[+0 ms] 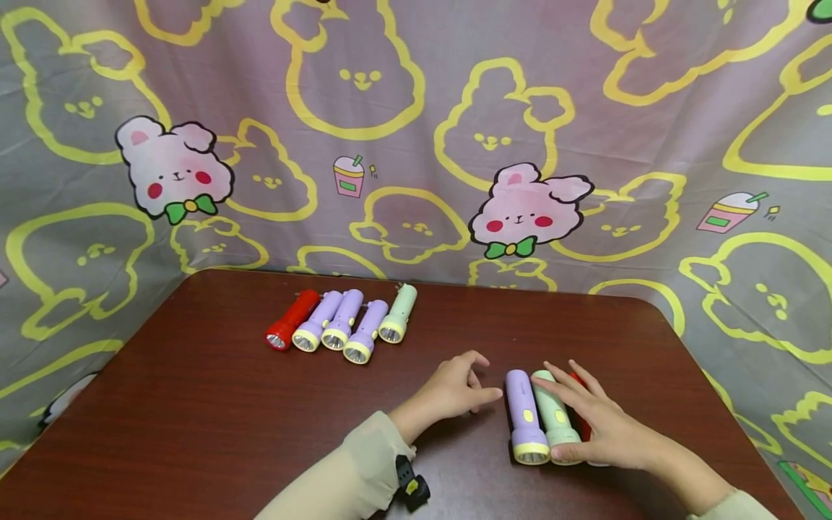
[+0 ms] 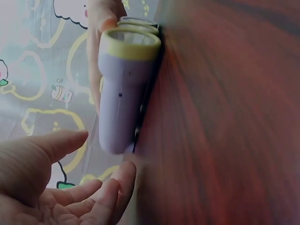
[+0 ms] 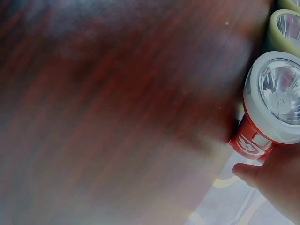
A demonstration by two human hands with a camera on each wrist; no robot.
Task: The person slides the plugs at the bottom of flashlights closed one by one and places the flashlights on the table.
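A purple flashlight (image 1: 520,408) with a yellow rim lies at the right of the table. Tight against it is a green flashlight (image 1: 557,426), and then a red flashlight (image 3: 250,141) with a white rim, mostly covered in the head view. My right hand (image 1: 611,430) spreads over the green and red ones, its thumb at the green one's head and its fingers extended. My left hand (image 1: 451,390) is just left of the purple flashlight, thumb and fingers parted around nothing. The left wrist view shows a gap between those fingertips and the purple body.
Farther back on the brown table (image 1: 214,404) lies a slanted row of flashlights: a red one (image 1: 292,321), three purple ones, including one at the right (image 1: 367,328), and a light green one (image 1: 400,310). A patterned curtain (image 1: 403,166) hangs behind the table's back edge.
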